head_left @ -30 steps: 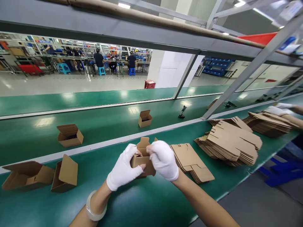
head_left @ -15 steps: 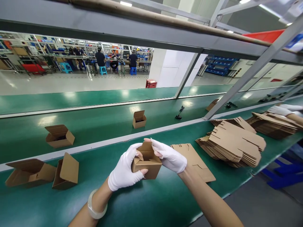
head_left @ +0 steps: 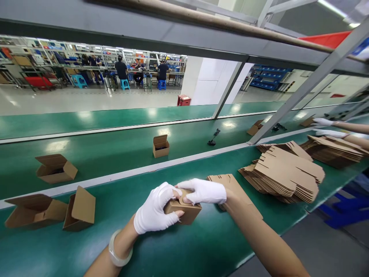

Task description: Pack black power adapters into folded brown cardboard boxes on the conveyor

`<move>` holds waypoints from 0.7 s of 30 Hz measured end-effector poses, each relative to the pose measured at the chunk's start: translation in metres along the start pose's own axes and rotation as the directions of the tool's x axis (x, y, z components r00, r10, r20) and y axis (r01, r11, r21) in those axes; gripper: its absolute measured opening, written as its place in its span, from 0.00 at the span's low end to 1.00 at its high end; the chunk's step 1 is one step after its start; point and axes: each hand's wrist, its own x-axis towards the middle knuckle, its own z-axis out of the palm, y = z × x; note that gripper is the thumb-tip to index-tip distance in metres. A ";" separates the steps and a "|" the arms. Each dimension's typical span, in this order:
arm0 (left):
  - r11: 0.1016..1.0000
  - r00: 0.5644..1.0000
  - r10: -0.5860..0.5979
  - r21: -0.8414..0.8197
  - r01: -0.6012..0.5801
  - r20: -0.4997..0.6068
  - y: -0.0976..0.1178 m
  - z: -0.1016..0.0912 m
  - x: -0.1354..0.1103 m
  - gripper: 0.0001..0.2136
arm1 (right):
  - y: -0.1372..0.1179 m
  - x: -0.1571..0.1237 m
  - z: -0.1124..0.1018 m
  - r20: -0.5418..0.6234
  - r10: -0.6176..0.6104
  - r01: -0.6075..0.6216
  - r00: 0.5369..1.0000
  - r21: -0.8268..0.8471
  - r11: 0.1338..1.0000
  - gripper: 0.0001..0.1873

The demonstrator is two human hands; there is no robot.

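A small brown cardboard box [head_left: 187, 214] is held above the green bench in front of me. My left hand [head_left: 157, 209], in a white glove with bare fingertips, wraps round its left side, thumb on the near face. Across the top lies my right hand [head_left: 203, 191], gloved the same way, with its fingers gripping the top flap at the opening. The fingers partly cover the flap, and the box's inside is hidden. Just right of the box, partly behind my right wrist, lie flat cardboard blanks [head_left: 235, 188].
Two open boxes, one [head_left: 37, 211] beside another [head_left: 80, 209], stand at left. Beyond the white rail [head_left: 127, 175], the belt carries open boxes [head_left: 160, 147] and a black part [head_left: 212, 139]. A stack of blanks [head_left: 284, 173] lies right, near a co-worker's gloved hands [head_left: 325, 127]. A slanted post [head_left: 291, 102] rises there.
The held box's upright flap has been folded down over its opening, my right hand now on top. Items on the belt have shifted left. The co-worker's hands have reached toward the belt.
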 end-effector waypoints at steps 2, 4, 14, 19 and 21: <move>1.000 1.000 -0.003 -0.005 0.003 0.008 0.001 -0.002 0.000 0.11 | -0.010 0.005 0.005 -0.026 0.017 -0.022 1.000 -0.218 0.976 0.11; 1.000 1.000 0.004 -0.018 -0.004 0.007 0.002 -0.003 0.000 0.11 | -0.017 0.009 0.012 -0.101 0.039 -0.075 0.994 -0.376 0.924 0.07; 0.977 0.799 0.002 0.171 0.126 -0.601 -0.011 0.006 0.001 0.22 | 0.024 0.000 0.026 -0.622 0.035 0.207 0.782 0.314 0.927 0.17; 0.968 0.876 -0.056 0.189 0.165 -0.479 -0.017 0.029 0.005 0.29 | 0.050 0.017 0.067 -0.590 -0.010 0.440 0.808 0.592 0.675 0.23; 0.968 0.904 -0.106 0.166 0.189 -0.414 -0.018 0.039 0.005 0.30 | 0.051 0.021 0.074 -0.682 0.011 0.506 0.731 0.553 0.662 0.24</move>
